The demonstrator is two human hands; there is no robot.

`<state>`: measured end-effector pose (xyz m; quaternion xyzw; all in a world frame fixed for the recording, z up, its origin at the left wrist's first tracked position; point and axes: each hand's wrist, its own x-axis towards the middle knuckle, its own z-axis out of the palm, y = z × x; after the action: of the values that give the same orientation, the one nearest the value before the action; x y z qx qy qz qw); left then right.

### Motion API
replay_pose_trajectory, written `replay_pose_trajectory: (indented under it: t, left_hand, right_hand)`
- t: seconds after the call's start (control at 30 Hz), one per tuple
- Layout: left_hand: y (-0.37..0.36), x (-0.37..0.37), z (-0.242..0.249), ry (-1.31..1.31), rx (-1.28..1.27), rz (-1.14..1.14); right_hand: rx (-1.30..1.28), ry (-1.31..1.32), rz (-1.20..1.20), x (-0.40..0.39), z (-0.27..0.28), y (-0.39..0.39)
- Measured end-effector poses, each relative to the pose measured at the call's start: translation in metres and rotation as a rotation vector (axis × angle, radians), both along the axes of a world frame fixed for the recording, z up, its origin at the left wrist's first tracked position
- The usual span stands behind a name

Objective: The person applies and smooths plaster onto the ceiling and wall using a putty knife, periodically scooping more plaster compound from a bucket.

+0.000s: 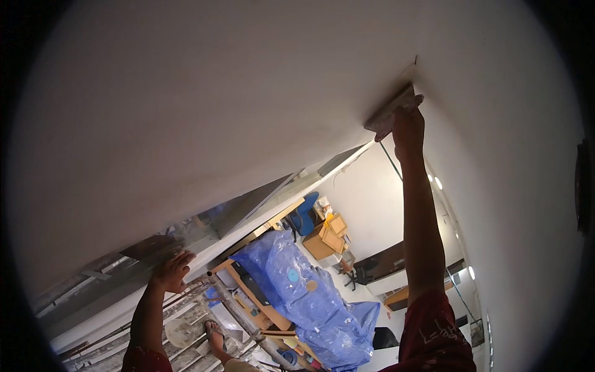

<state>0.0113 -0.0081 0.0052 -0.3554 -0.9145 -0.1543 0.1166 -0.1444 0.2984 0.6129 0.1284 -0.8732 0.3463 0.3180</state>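
Note:
High at the upper right, my right hand [407,133] is closed around the handle of a flat trowel [392,113]. The trowel's blade lies against the pale wall surface [248,93], close to the corner where two surfaces meet. A short dark mark shows just above the blade. My left hand [173,271] is at the lower left, beside the edge of the window opening, with its fingers apart and nothing visible in it. Both arms are raised, in dark red sleeves.
Below are scaffold poles [232,304] and planks, with a bucket [180,333] and a sandaled foot [215,335] on them. Farther down are a blue plastic sheet [304,291] over furniture, cardboard boxes [322,242] and a blue chair [305,215].

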Motion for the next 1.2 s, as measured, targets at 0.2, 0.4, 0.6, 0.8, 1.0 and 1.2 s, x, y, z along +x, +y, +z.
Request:
replay_pose_trajectory:
  t: [0.2, 0.4, 0.6, 0.8, 1.0, 1.2]
  left_hand:
    - [0.001, -0.001, -0.002, -0.046, -0.008, -0.018]
    - [-0.001, -0.001, 0.004, -0.055, -0.023, -0.024]
    - [-0.001, 0.001, 0.011, -0.035, -0.007, -0.011]
    - [-0.002, -0.001, 0.015, 0.001, -0.098, -0.018]
    - [0.0, -0.001, 0.014, -0.034, -0.069, -0.009]
    - [-0.001, -0.002, 0.01, -0.082, 0.019, -0.017]
  right_hand:
    - [-0.026, 0.136, 0.191, 0.084, -0.008, -0.069]
    - [0.643, 0.482, 0.029, 0.152, -0.023, -0.05]
    - [0.542, 0.724, -0.028, 0.088, -0.082, -0.009]
    - [0.579, 0.932, -0.161, 0.014, -0.072, -0.028]
    - [0.572, 0.97, -0.21, -0.018, -0.063, -0.043]
    - [0.759, 0.868, -0.134, -0.003, -0.048, -0.035]
